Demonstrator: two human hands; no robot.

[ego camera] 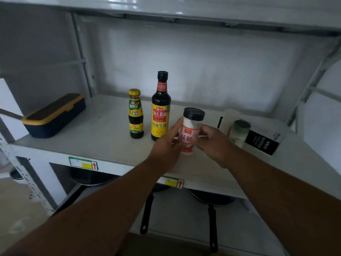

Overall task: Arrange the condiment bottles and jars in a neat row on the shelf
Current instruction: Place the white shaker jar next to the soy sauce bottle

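Note:
A clear jar of white powder [191, 126] with a black lid and red label stands on the white shelf [96, 137], held between both hands. My left hand [166, 148] grips its left side and my right hand [212, 143] grips its right side. Just left of it stands a tall dark soy sauce bottle [160, 109] with a yellow label. Further left stands a short dark sauce bottle [136, 115] with a yellow cap. A pale green jar [239, 133] with a dark lid stands to the right, behind my right hand.
A navy box with a yellow-trimmed lid [53, 115] lies at the shelf's left end. A black "spray bottle" carton [263, 143] and a white object sit at the right. Frying pans [212, 198] rest on the lower shelf. Another shelf board [184, 8] hangs overhead.

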